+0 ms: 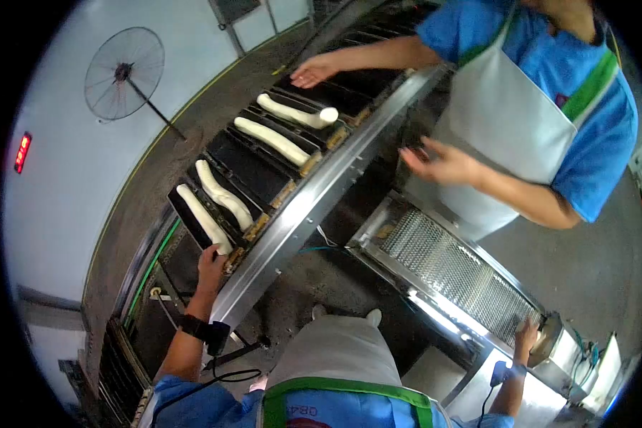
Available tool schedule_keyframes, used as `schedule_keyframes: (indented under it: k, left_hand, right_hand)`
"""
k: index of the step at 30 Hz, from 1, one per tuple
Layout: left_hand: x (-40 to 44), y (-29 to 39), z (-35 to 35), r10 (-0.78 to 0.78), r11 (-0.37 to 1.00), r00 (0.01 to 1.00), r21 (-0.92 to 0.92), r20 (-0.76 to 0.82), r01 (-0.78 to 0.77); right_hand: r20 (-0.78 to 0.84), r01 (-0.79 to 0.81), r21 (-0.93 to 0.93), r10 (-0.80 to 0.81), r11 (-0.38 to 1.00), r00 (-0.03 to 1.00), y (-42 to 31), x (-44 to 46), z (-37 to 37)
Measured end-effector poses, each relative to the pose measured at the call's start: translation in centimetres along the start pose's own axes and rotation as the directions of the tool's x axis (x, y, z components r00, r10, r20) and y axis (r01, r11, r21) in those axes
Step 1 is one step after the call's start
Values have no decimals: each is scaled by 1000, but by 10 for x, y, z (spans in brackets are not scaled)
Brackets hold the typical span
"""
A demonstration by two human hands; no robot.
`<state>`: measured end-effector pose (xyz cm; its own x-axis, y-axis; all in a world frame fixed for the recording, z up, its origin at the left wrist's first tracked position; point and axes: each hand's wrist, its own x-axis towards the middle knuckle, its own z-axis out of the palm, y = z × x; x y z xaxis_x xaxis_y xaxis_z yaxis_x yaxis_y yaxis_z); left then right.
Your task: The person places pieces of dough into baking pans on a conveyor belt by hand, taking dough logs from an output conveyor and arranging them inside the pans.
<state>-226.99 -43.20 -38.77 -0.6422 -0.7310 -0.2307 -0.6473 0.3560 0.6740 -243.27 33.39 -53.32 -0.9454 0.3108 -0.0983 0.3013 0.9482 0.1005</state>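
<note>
On the dough roll [201, 214], left hand [210, 265] rests half-open; right hand [526, 335] by mesh belt [449, 267], openness unclear

Glare streaks the steel rail [314, 196] in a dim, black-edged fisheye view.

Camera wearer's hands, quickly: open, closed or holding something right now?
Left hand: at one end of a pale strip; grip cannot be told.
Right hand: at the metal mesh; open or closed cannot be told.

A white wall [192, 43] backs the dull, yellow-edged floor [549, 267]; before it stands a round wire-caged pedestal fan [123, 71], with a red-lit digital display [23, 153] farther left.
</note>
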Motion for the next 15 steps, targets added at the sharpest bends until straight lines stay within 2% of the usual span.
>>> schedule_keyframes:
  k: [1,2,3,4,5,7,8,9,11,12,13,15]
  left_hand:
    - [8,-3,1,77,992,997,95,30,-80]
    - [16,-7,2,154,969,986,184,59,-163]
    - [17,0,11,216,948,976,243,-15,-206]
    - [17,0,23,275,922,958,304,-80,-240]
    - [28,-9,26,266,922,962,308,-68,-234]
    - [59,-39,41,554,768,833,385,4,-512]
    - [40,23,38,364,910,931,232,-43,-345]
    - [52,27,44,349,918,936,217,-38,-333]
    - [71,28,49,402,897,910,157,100,-413]
    - [64,58,50,306,927,950,211,54,-311]
    - [64,78,48,277,933,950,194,145,-302]
    - [74,93,51,198,977,964,48,179,-210]
  right_hand:
    - [-33,8,-25,-9,1000,999,-17,-9,-31]
    - [-89,116,-38,-119,992,989,-6,-3,-29]
    - [-133,221,-67,-229,973,964,0,-2,-41]
    - [-138,187,28,-181,982,974,5,1,-49]
    - [-130,139,134,-121,981,984,0,-6,-72]
    - [-210,329,425,-262,843,942,-12,-9,-123]
    - [-3,148,642,-190,752,982,-50,-16,-179]
    - [219,-77,783,-157,617,963,-80,-15,-219]
    - [46,17,915,-147,403,988,-94,3,-230]
    - [-9,82,922,-190,379,982,-123,-2,-256]
    - [-69,154,923,-244,353,967,-155,-1,-289]
    - [-23,134,968,-457,212,889,-209,5,-346]
